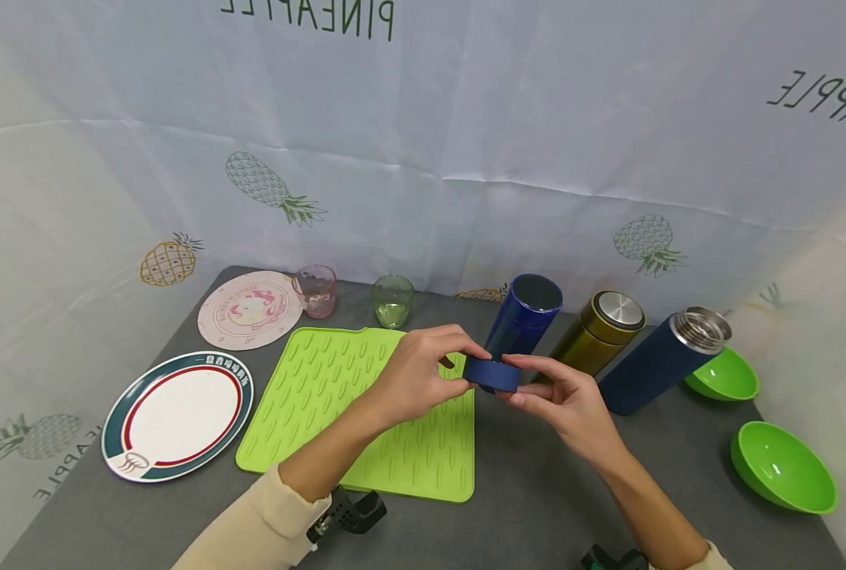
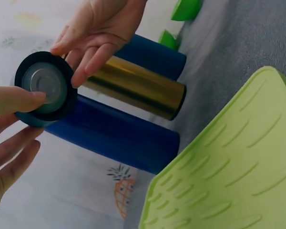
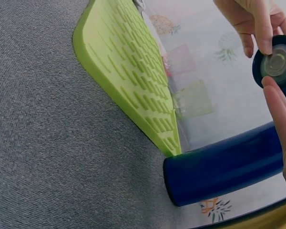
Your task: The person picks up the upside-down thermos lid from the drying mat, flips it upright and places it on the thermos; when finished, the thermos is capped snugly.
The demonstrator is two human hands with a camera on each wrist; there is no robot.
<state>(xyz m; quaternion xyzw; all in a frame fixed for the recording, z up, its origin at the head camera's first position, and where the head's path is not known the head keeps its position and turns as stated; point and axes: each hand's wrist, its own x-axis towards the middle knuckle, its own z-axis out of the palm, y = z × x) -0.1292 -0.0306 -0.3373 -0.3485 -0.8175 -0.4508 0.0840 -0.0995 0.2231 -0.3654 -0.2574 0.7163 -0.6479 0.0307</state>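
Observation:
Both hands hold a blue round bottle lid (image 1: 492,374) level above the table. My left hand (image 1: 423,372) pinches its left edge between thumb and fingers, and my right hand (image 1: 573,400) grips the right edge. In the left wrist view the hollow underside of the lid (image 2: 46,86) shows a pale, ringed disc inside a dark rim. Just behind the lid stands a glossy blue thermos (image 1: 526,313). Right of that come a gold thermos (image 1: 594,336) with a steel-topped cap and a dark blue thermos (image 1: 647,368), uncapped, its threaded steel mouth showing.
A green ridged mat (image 1: 309,396) lies below my left forearm. Farther left are a white plate (image 1: 181,416) with a teal rim and a pink round mat (image 1: 250,309). Pink (image 1: 316,291) and green (image 1: 393,301) glasses stand behind; two green bowls (image 1: 783,467) sit far right.

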